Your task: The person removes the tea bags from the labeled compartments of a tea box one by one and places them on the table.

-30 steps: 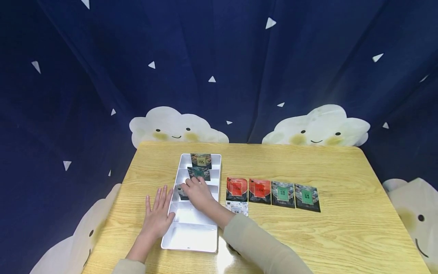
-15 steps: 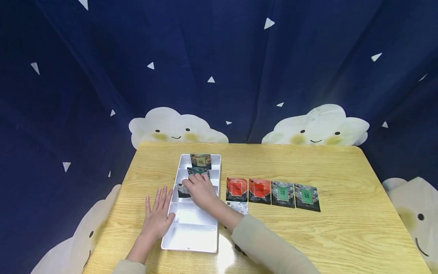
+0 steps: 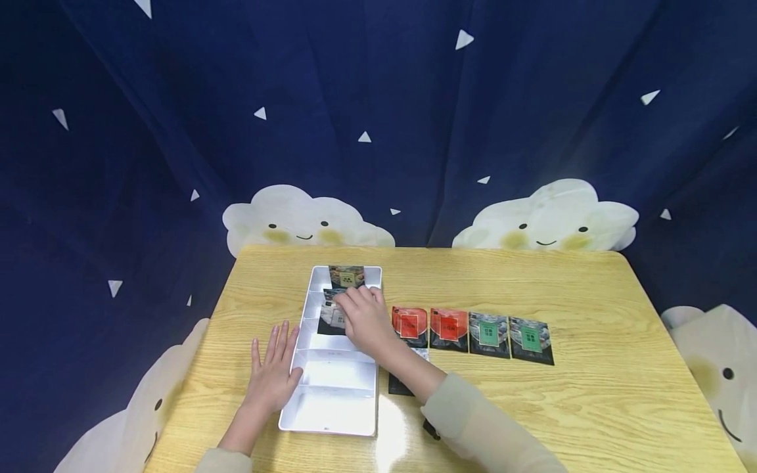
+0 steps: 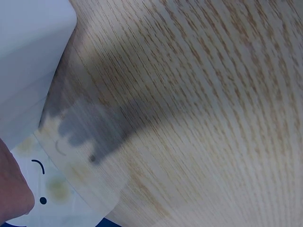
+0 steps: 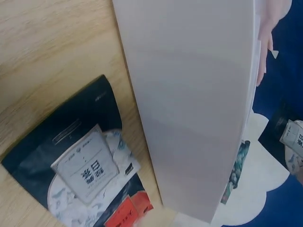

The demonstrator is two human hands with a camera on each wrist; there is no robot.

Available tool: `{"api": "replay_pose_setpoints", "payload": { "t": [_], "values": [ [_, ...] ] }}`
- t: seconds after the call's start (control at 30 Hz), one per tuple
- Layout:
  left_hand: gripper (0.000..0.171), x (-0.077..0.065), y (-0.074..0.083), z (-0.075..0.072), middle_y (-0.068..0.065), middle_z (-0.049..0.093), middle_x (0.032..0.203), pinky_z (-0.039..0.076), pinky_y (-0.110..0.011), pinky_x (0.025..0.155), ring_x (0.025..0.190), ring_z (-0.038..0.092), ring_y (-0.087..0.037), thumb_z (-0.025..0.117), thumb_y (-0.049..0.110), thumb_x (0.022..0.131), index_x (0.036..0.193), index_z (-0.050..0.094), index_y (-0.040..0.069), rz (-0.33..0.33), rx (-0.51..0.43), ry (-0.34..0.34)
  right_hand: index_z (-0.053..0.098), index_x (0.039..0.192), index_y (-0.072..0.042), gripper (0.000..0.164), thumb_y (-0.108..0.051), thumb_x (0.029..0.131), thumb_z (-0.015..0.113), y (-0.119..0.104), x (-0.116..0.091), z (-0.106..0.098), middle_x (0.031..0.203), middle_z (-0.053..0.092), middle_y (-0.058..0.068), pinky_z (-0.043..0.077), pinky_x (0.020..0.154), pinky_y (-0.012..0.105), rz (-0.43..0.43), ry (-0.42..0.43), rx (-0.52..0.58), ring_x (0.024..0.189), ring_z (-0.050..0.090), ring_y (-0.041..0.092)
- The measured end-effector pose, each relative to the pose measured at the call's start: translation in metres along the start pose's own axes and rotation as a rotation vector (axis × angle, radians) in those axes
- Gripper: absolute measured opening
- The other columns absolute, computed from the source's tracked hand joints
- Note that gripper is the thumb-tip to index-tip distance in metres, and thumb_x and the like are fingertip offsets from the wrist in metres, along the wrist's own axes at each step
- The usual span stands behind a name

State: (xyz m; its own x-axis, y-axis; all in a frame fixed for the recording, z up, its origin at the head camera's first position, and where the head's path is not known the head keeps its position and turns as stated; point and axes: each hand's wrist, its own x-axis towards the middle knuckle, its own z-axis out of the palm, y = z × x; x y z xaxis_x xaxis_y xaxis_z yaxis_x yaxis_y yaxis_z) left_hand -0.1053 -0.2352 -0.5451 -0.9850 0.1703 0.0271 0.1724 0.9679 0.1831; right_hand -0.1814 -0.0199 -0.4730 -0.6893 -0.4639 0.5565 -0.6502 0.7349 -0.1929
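Note:
My right hand (image 3: 368, 322) pinches a black and white sachet (image 3: 333, 320) by its right side, over the second and third compartments of a long white divided tray (image 3: 328, 410). In the right wrist view the pinched sachet (image 5: 292, 139) shows beyond the tray's rim. My left hand (image 3: 272, 378) lies with fingers spread along the tray's left side, its thumb at the rim. A dark sachet with a yellowish label (image 3: 347, 277) leans in the far compartment. Behind the pinched one, a dark green sachet (image 3: 333, 293) in the second compartment is mostly covered.
Right of the tray, two red sachets (image 3: 409, 325) and two green-labelled sachets (image 3: 489, 335) lie in a row on the wooden table (image 3: 591, 407). A white and black sachet (image 5: 85, 165) lies below them, partly under my right forearm. A dark object (image 3: 430, 429) shows beside the sleeve.
My right hand has moved back and to the right, raising the black and white sachet from the third compartment so it now overlaps the second. My left hand has stayed in place.

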Motion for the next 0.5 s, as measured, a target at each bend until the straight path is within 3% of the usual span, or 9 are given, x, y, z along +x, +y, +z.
{"api": "replay_pose_setpoints", "payload": {
  "t": [0.17,0.5],
  "values": [
    [0.070,0.000,0.000,0.000,-0.017,0.010,0.152,-0.005,-0.058,0.107,0.138,0.005,-0.035,0.046,0.029,0.085,0.146,0.017,0.009,-0.002,-0.001,0.002,0.062,0.094,-0.016,0.013,-0.016,0.090,0.050,0.010,-0.006,-0.009,0.084,0.056,-0.004,0.038,0.082,0.036,0.014,0.062,0.019,0.080,0.048,0.015],
    [0.070,0.000,0.001,-0.002,-0.015,0.003,0.153,-0.019,-0.051,0.106,0.140,-0.010,-0.027,0.047,0.029,0.088,0.147,0.014,0.009,-0.027,-0.021,-0.054,0.063,0.089,-0.014,0.012,-0.013,0.088,0.051,0.042,-0.028,-0.016,0.081,0.058,-0.002,0.037,0.083,0.040,0.092,0.110,0.016,0.077,0.049,0.018]
  ]
}}
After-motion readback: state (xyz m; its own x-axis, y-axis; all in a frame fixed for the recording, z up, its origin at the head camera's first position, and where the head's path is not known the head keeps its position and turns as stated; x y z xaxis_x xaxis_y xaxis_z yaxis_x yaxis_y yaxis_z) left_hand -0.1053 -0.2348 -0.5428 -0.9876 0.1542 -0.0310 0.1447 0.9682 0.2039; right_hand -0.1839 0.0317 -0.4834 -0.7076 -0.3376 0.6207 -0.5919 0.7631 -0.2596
